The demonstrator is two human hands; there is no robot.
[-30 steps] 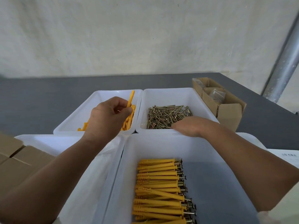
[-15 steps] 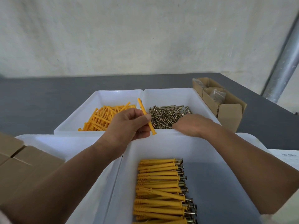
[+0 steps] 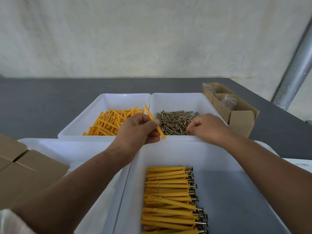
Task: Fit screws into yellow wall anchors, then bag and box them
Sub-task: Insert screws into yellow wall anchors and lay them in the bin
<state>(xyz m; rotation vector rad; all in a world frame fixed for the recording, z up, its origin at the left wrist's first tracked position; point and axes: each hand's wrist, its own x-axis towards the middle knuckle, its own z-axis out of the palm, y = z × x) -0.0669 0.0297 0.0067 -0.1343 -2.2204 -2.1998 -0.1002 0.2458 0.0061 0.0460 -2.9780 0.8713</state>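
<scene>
My left hand (image 3: 136,130) pinches one yellow wall anchor (image 3: 149,113) between thumb and fingers, held slanted above the rim between the bins. My right hand (image 3: 206,128) reaches into the far right white bin (image 3: 179,98), fingers curled down at the pile of screws (image 3: 173,121); whether it holds a screw is hidden. Loose yellow anchors (image 3: 108,123) fill the far left white bin (image 3: 118,100). In the near white bin (image 3: 168,152) lie several rows of anchors with screws fitted (image 3: 168,191).
An open cardboard box (image 3: 239,120) with clear bags inside stands at the right of the screw bin. A second cardboard box (image 3: 20,168) sits at the near left over another white bin (image 3: 67,149). A grey pipe (image 3: 295,71) rises at the right.
My left hand carried the anchor from the anchor bin rightward to the rim between the bins. My right hand moved slightly right along the screw pile.
</scene>
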